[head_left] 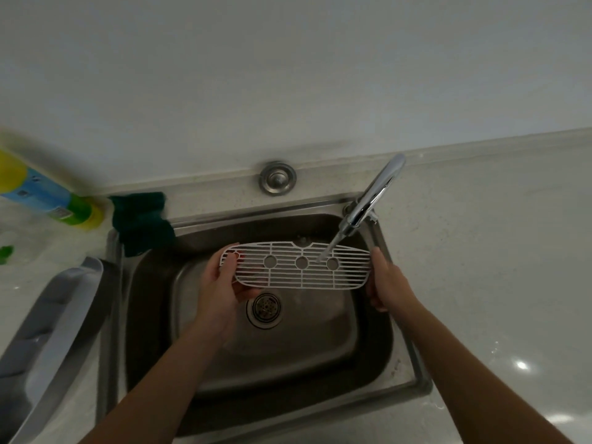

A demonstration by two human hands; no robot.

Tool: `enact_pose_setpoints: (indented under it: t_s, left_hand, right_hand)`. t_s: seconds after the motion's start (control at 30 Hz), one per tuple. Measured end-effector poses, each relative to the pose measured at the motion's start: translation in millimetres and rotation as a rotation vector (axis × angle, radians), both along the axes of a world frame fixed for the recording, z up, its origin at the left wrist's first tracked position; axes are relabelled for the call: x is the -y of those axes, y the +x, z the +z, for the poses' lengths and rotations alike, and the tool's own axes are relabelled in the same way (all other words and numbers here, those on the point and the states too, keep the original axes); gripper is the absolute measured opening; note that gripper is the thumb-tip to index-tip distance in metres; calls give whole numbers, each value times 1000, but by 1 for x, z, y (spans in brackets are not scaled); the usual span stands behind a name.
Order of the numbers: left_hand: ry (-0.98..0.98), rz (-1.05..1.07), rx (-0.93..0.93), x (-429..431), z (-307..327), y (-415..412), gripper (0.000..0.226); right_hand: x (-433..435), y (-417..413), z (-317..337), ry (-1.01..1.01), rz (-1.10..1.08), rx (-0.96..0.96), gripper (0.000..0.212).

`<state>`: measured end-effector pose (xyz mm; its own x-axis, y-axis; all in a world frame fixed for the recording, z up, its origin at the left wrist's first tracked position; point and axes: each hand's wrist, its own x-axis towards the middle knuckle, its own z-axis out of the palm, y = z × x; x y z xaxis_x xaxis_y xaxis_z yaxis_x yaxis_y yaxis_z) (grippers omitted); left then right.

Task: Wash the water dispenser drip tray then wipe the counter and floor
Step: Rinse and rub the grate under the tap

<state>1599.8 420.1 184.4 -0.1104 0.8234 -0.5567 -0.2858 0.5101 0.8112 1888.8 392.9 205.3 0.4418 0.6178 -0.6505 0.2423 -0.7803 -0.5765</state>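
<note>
Hands are shown gripping a white slotted drip tray grille between them, above a steel sink. The left hand is closed round the grille's left end, with the thumb laid on top and the fingers tucked beneath. The right hand is clasped on the right end, its fingers mostly hidden under the edge. The grille is held roughly level, with its long axis running left to right across the body. Each hand is thus placed at one short end, and neither is nearer than the other. Three round holes are spaced along its middle.

A thin stream of water is dropped from the chrome tap onto the grille's right part, close to the right hand. A shift of the grille to the right, along its own length, is judged to be what would bring the left part under the flow.

Below the grille, the drain is seen in the sink floor. A dark green cloth is draped over the sink's back left corner. Further left, a grey tray body, probably the drip tray's lower part, is laid on the counter and cut off by the frame's edge. A yellow and blue bottle is seen blurred behind it. The pale counter is spread to the right, with a plain pale wall behind. No floor is shown.
</note>
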Motion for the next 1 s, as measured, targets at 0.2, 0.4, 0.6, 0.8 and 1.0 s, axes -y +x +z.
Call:
enact_pose_setpoints:
  t_s: [0.2,0.4,0.6,0.8,1.0]
  left_hand:
    - [92,-236,-241,-5,0,-2,25]
    - [15,-329,-398,-7,-12,-26,54]
    - [-63,-277,-162,-8,-15,-41,38]
    - [-57,-258,-98,-2,-14,-33,28]
    - [-170,-35,218,0,-22,-39,29]
  right_hand:
    - [9,-1,22,109,-285,-293,51]
    - [10,-2,48,177,-2,-293,49]
    - [18,6,57,169,81,-400,59]
    - [16,-5,52,250,28,-363,27]
    - [9,-17,47,402,15,-344,38]
